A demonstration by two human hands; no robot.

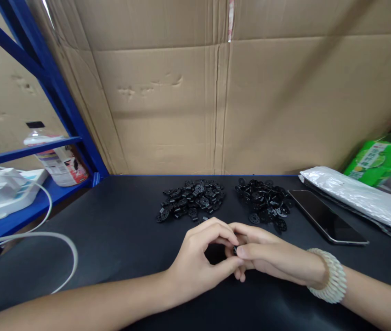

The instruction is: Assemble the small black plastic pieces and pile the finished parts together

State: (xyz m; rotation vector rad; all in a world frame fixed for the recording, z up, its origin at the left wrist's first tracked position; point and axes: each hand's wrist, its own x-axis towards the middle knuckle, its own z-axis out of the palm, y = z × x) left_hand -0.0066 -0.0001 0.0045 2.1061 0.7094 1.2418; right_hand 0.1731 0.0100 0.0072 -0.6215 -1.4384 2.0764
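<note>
Both hands meet above the black table (112, 248), near its front. A small black plastic part (235, 250), mostly hidden by fingers, is pinched under the thumb of my right hand (267, 252). Curled around the same spot, my left hand (200, 257) has its thumb and fingertips closing on the part from the left. Behind the hands lies a heap of small black perforated discs and clip-like pieces (195, 200). To its right is a second heap of black perforated discs (266, 200). A pale coiled band (331, 276) circles my right wrist.
A phone (326, 216) lies right of the heaps, beside a silvery plastic package (360, 197) and a green pack (371, 158). At left, a blue rack (55, 99) holds a bottle (59, 161) and a power strip (26, 188); a white cable (67, 241) loops over the table. Cardboard (164, 105) stands behind.
</note>
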